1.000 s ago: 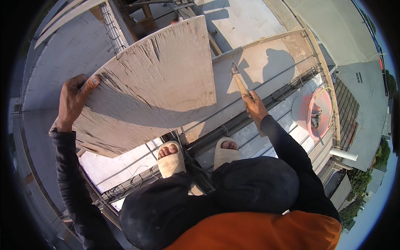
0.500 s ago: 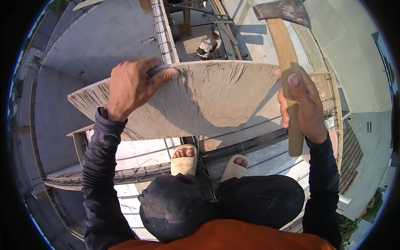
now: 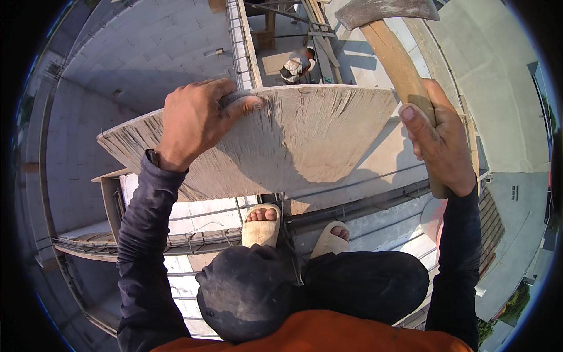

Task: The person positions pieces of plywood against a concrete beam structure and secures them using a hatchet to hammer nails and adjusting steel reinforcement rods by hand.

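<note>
My left hand (image 3: 199,123) grips the top edge of a weathered, splintered plywood panel (image 3: 316,135), its thumb lying over the near face. The panel stands at a slant across the framing in front of my sandalled feet. At the right, beside the panel's corner, my right hand (image 3: 440,141) is closed round the light wooden handle (image 3: 399,58) of a hatchet, held up with its dark metal head (image 3: 387,13) at the top of the view.
A co-worker (image 3: 296,64) bends over on a lower level beyond the panel, near loose planks (image 3: 322,44). Steel bars and beam formwork (image 3: 305,211) run underfoot. A pink bucket (image 3: 433,220) is partly hidden by my right arm. A block wall (image 3: 94,117) stands left, below me.
Since a second ago the hatchet has come up higher and nearer the camera. The view has shifted, revealing the co-worker, and my left hand appears farther right, still on the panel's edge.
</note>
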A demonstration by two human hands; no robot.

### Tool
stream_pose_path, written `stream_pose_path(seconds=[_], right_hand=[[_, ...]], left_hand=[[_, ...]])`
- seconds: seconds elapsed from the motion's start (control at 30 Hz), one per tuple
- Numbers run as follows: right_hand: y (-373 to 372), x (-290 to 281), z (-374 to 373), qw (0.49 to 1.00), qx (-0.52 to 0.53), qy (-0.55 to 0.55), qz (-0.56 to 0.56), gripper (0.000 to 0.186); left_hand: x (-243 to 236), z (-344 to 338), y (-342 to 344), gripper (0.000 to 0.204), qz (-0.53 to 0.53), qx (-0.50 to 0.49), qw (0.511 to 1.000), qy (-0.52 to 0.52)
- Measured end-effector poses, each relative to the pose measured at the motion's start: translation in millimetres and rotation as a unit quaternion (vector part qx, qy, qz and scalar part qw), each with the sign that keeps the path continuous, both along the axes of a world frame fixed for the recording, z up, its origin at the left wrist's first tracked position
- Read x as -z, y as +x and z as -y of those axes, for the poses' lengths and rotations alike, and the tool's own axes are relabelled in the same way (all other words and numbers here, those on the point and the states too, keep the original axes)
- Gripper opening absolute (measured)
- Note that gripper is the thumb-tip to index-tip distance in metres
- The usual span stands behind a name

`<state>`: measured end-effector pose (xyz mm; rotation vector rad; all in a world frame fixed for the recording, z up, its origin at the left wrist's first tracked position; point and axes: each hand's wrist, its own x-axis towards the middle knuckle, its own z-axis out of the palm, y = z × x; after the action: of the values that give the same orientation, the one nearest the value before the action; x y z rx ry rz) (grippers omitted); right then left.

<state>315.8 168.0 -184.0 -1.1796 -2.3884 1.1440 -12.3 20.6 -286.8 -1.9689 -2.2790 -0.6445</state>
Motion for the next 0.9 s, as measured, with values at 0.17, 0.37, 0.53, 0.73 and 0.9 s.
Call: stream_pose_path(seconds=[0.17,0.37,0.53,0.73,0.9], right_hand=[[-24,-33,-16,0.952,-0.175,0.246,0.055,0.051],[-44,-92,-32,0.872,-0.257,0.255,0.329,0.046],[-50,-76,-27,0.907,-0.220,0.341,0.115,0.050],[-33,-61,-26,0.879,-0.225,0.263,0.330,0.036],[-26,-43,2,0.980,-0.076,0.173,0.063,0.041]], left_hand=[[-3,-12,13,0.060,-0.033,0.014,0.999,0.018],[-5,-14,22,0.054,-0.041,0.010,0.997,0.060],[-4,-13,20,0.052,-0.027,0.000,0.999,0.045],[3,-15,16,0.052,-0.026,0.008,0.999,0.047],[0,-11,11,0.054,0.001,-0.017,1.000,0.002]])
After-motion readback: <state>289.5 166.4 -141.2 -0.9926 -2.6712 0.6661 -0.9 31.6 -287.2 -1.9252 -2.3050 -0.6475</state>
